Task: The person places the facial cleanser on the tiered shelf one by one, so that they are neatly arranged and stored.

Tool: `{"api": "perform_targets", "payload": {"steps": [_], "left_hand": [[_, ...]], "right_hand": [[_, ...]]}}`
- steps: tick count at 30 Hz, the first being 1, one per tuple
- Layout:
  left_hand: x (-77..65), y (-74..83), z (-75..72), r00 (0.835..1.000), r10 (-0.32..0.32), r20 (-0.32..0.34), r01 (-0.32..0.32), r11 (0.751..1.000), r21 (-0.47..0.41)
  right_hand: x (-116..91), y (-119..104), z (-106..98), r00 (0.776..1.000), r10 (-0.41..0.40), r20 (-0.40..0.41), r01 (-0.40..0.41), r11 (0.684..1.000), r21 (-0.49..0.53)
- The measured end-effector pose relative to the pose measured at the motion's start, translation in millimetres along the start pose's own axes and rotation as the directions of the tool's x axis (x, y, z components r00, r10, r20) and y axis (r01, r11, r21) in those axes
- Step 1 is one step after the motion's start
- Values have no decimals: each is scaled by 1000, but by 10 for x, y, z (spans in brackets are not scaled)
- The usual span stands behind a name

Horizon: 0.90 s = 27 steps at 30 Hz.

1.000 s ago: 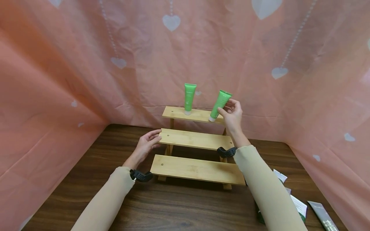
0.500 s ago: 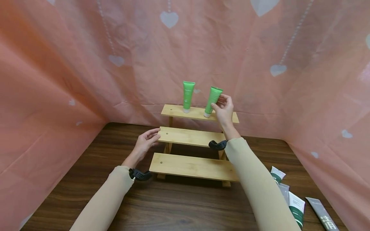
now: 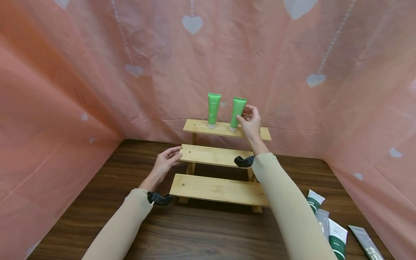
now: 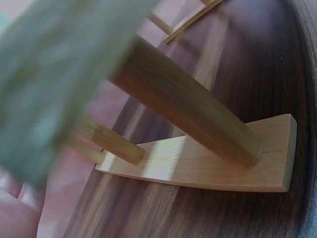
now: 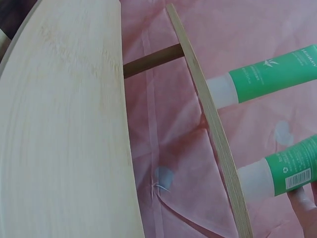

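My right hand (image 3: 251, 122) pinches a green squeeze tube (image 3: 238, 110) between thumb and fingers. The tube stands nearly upright, its white cap (image 5: 256, 181) down at the top shelf (image 3: 197, 126) of a three-step wooden stand. To its left a matching green tube (image 3: 213, 108) stands cap down on the same shelf, a gap between the two. My left hand (image 3: 164, 164) holds the left end of the middle shelf (image 3: 214, 155), thumb at the front edge. The left wrist view catches a round leg (image 4: 193, 109) and foot (image 4: 173, 158) of the stand.
At the lower right of the dark wooden table (image 3: 195, 234) lie several tubes: white-and-green ones (image 3: 338, 236), a grey one (image 3: 323, 220) and a separate grey one (image 3: 367, 243). A pink curtain (image 3: 162, 90) with hearts hangs behind and at both sides.
The right hand has brought its green tube left and turned it from tilted to nearly upright on the top shelf. My left hand keeps its hold on the middle shelf.
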<state>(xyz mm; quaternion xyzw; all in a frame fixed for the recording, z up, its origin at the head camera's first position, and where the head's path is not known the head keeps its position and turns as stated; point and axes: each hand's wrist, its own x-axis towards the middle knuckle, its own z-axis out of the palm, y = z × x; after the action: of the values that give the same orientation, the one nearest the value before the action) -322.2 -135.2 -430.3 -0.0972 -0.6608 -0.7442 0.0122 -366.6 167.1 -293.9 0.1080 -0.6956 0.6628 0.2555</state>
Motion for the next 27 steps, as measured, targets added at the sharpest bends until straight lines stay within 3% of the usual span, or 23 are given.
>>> {"api": "perform_targets", "payload": {"steps": [6, 11, 27], "left_hand": [[5, 21, 17, 1000, -27, 1, 27, 1000, -8], [1, 31, 20, 999, -37, 13, 37, 999, -38], [1, 18, 47, 1000, -6, 9, 6, 1000, 2]], "right_hand": [[80, 195, -43, 1000, -14, 6, 14, 1000, 0], [58, 220, -58, 1000, -13, 2, 13, 1000, -3], [30, 243, -105, 1000, 23, 3, -23, 999, -45]]}}
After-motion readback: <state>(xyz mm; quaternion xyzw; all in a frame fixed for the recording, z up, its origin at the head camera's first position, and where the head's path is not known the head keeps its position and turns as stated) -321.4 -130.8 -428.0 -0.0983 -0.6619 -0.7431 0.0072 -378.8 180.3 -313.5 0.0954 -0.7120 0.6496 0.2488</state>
